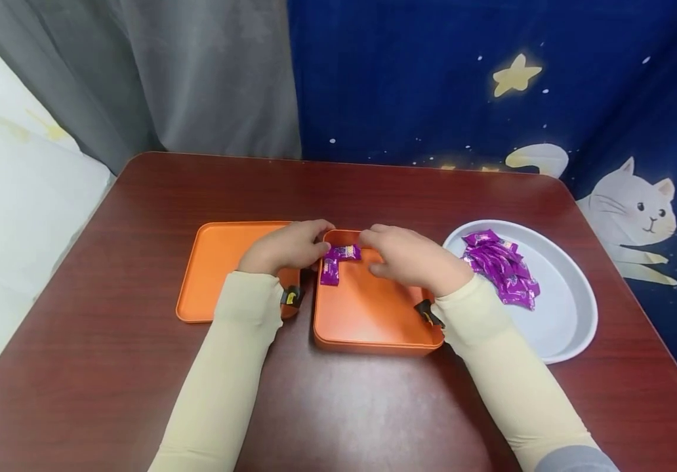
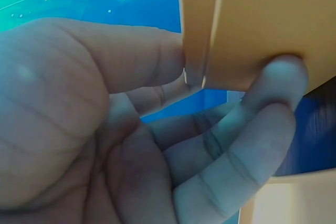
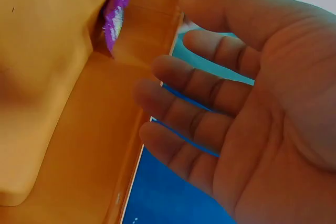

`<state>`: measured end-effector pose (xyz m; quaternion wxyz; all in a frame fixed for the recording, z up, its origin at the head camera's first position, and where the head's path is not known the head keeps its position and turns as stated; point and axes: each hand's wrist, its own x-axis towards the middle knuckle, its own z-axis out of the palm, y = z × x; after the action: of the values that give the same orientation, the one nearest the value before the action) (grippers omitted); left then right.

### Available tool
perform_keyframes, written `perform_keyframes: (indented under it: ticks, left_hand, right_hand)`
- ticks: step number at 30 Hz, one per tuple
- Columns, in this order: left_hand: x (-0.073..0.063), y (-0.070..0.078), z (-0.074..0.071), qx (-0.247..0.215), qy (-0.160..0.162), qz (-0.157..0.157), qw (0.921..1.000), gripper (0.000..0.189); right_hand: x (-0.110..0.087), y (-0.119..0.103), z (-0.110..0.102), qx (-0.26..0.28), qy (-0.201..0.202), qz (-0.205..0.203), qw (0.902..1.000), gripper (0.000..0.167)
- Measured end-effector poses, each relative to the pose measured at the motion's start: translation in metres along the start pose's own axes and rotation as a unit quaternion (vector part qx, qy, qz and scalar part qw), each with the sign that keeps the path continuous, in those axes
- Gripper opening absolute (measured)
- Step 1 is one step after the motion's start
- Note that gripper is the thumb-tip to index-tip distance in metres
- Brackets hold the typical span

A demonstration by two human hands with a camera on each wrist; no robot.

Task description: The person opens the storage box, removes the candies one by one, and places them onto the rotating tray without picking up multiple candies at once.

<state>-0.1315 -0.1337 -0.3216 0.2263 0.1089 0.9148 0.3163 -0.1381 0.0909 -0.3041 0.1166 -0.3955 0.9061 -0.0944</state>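
An orange open box (image 1: 380,308) lies on the table in front of me, with a few small purple-wrapped candies (image 1: 330,271) in its back left corner. At that corner is my left hand (image 1: 285,248). Its thumb and bent fingers (image 2: 236,171) touch the outside of the box wall (image 2: 273,19), gripping it. My right hand (image 1: 412,257) hovers at the back right of the box, holding nothing. In the right wrist view its fingers (image 3: 184,103) are loosely spread beside the box's rim, and purple wrappers (image 3: 118,17) show farther along inside.
To the left, partly under my left arm, lies a flat orange lid or tray (image 1: 214,272). A round white tray (image 1: 569,308) at the right bears a heap of purple candies (image 1: 504,269). The brown table (image 1: 362,419) ends before grey and blue curtains (image 1: 409,78).
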Motion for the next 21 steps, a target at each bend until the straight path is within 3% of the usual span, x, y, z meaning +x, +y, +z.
perform_keyframes:
  ticks: [9, 21]
  left_hand:
    - [0.0, -0.002, 0.0, -0.004, 0.002, 0.006, 1.0, 0.042]
    - [0.0, -0.003, -0.001, 0.0, 0.001, 0.012, 0.9999, 0.043]
  right_hand:
    - [0.02, -0.008, 0.008, -0.007, 0.008, -0.02, 0.9998, 0.038]
    - [0.031, -0.007, 0.023, 0.007, -0.034, -0.032, 0.9989, 0.041]
